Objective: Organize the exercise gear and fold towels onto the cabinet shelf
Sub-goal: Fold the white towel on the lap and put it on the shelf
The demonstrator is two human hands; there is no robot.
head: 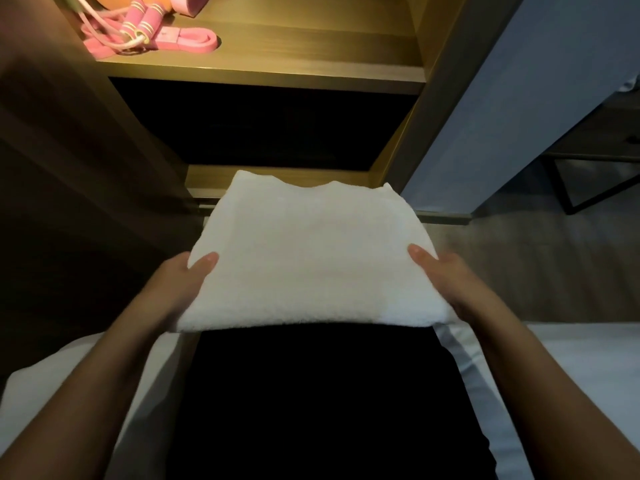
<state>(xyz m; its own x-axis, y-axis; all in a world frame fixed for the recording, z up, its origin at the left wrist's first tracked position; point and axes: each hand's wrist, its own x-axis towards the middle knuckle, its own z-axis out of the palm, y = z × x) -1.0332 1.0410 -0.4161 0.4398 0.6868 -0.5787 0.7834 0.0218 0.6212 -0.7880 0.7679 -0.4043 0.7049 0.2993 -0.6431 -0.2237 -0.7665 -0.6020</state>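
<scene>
Folded towel (311, 258) held level in front of the cabinet (446, 98).
Left hand (188, 278) and right hand (446, 282) each grip a near corner, thumbs on top, fingers hidden beneath; skipping rope (138, 26) and pink band (194, 41) lie at the left edge of the shelf (311, 53).

A warmly lit wooden cabinet shelf (311, 64) spans 12 o'clock above a dark compartment (263, 123). Blue-grey wall (519, 98) at 2, grey floor (536, 265) at 3, white bed (581, 358) at 4.

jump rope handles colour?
Pink with pale bands, on the jump rope handles; only the head view shows them.
</scene>
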